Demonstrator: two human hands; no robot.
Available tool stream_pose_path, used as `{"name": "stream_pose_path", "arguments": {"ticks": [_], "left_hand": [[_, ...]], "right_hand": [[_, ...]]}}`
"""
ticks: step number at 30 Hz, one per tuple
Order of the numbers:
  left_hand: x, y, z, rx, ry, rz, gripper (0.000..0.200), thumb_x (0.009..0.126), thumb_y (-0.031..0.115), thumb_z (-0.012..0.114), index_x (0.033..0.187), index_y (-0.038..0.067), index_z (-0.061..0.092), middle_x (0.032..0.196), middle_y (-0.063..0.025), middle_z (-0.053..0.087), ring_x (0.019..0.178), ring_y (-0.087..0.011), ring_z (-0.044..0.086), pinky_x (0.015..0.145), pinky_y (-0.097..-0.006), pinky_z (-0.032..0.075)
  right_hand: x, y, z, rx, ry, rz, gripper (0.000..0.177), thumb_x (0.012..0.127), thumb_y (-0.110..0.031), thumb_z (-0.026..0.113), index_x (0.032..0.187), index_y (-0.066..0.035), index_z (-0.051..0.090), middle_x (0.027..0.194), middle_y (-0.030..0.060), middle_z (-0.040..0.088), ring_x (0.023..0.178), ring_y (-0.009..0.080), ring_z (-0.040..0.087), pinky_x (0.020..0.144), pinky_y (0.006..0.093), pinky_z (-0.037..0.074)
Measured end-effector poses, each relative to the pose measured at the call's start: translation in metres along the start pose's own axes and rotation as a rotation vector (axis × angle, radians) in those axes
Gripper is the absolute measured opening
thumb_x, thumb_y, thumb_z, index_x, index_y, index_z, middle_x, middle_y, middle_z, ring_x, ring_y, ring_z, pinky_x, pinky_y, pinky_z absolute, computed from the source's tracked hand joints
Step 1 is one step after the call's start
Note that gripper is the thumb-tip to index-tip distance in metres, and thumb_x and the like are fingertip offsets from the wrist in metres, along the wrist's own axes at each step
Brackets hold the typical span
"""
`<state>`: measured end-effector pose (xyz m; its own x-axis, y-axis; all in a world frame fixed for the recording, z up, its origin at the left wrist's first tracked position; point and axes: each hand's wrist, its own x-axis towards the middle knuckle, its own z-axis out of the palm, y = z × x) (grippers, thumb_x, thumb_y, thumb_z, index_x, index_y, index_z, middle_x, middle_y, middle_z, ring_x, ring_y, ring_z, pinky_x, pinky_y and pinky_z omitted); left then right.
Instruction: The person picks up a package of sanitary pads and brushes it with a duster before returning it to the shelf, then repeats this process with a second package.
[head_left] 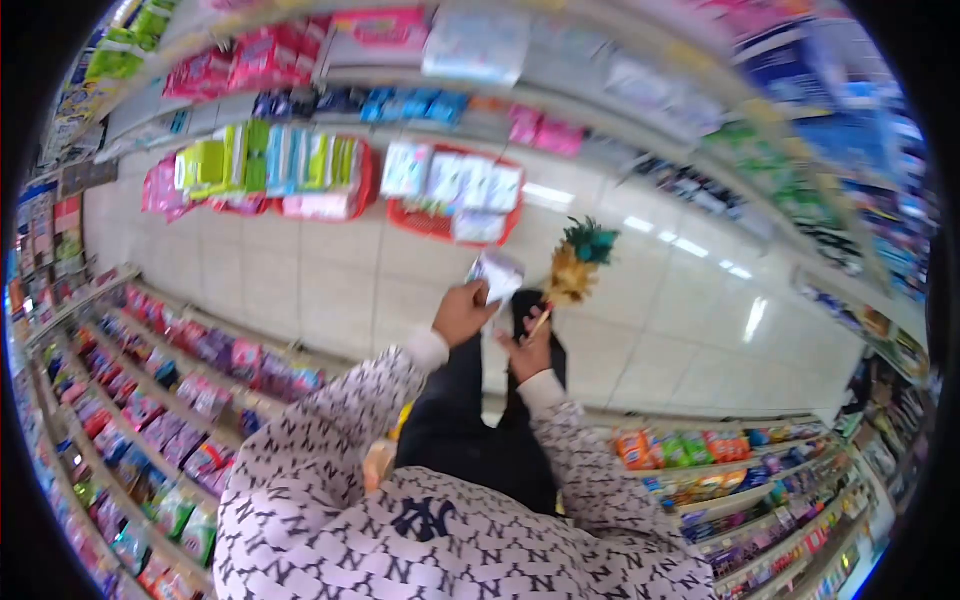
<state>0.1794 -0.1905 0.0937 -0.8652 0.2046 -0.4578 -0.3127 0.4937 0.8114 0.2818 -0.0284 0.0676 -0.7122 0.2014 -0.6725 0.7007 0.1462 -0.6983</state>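
In the shop aisle, my left hand [465, 312] pinched a packet [497, 272]. My right hand [528, 352] had fingers wrapped round a duster [577, 262]. Neither was put down yet.

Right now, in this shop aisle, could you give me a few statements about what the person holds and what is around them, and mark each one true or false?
1. The left hand holds a white packet. True.
2. The right hand holds a spoon. False: it holds a duster with yellow and green feathers.
3. Red baskets full of packs stand on the floor. True.
4. The sleeves are plain black. False: they are pale with a dark letter pattern.
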Motion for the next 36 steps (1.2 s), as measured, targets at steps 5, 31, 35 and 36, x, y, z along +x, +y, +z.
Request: {"name": "stream_pose_path", "arguments": {"ticks": [5, 31, 35, 36], "left_hand": [[-0.030, 0.137, -0.001, -0.734, -0.150, -0.200, 0.033, 0.086, 0.022, 0.072, 0.065, 0.007, 0.051, 0.056, 0.0013, 0.049, 0.051, -0.0049, 0.045, 0.047, -0.0242, 0.035], [-0.090, 0.241, -0.133, -1.037, -0.540, 0.324, 0.080, 0.089, 0.026, 0.064, 0.150, 0.002, 0.018, 0.144, -0.0155, 0.040, 0.129, -0.0226, 0.044, 0.107, -0.0341, 0.036], [-0.100, 0.232, -0.146, -1.008, -0.208, 0.369, 0.080, 0.086, 0.015, 0.067, 0.149, 0.000, 0.020, 0.143, -0.0157, 0.041, 0.130, -0.0232, 0.043, 0.109, -0.0340, 0.033], [-0.104, 0.225, -0.147, -0.984, -0.148, 0.381, 0.079, 0.086, 0.014, 0.067, 0.148, -0.001, 0.020, 0.142, -0.0158, 0.041, 0.130, -0.0237, 0.043, 0.109, -0.0337, 0.032]], "right_hand": [[-0.050, -0.132, -0.069, -0.120, -0.015, -0.501, 0.120, 0.057, -0.039, 0.092, 0.140, 0.006, 0.018, 0.135, 0.0218, 0.035, 0.125, 0.0299, 0.041, 0.105, 0.0396, 0.036], [-0.129, -0.292, -0.159, 0.384, 0.162, -0.654, 0.025, 0.098, -0.019, 0.054, 0.113, -0.012, 0.036, 0.097, 0.0045, 0.051, 0.082, 0.0123, 0.054, 0.069, 0.0261, 0.047], [-0.137, -0.294, -0.179, 0.231, 0.310, -0.552, 0.021, 0.101, -0.027, 0.048, 0.109, -0.011, 0.036, 0.071, -0.0003, 0.048, 0.049, 0.0060, 0.042, 0.042, 0.0213, 0.037], [-0.139, -0.289, -0.176, 0.209, 0.303, -0.611, 0.021, 0.102, -0.027, 0.047, 0.109, -0.011, 0.038, 0.067, -0.0010, 0.046, 0.047, 0.0056, 0.040, 0.041, 0.0212, 0.036]]}}
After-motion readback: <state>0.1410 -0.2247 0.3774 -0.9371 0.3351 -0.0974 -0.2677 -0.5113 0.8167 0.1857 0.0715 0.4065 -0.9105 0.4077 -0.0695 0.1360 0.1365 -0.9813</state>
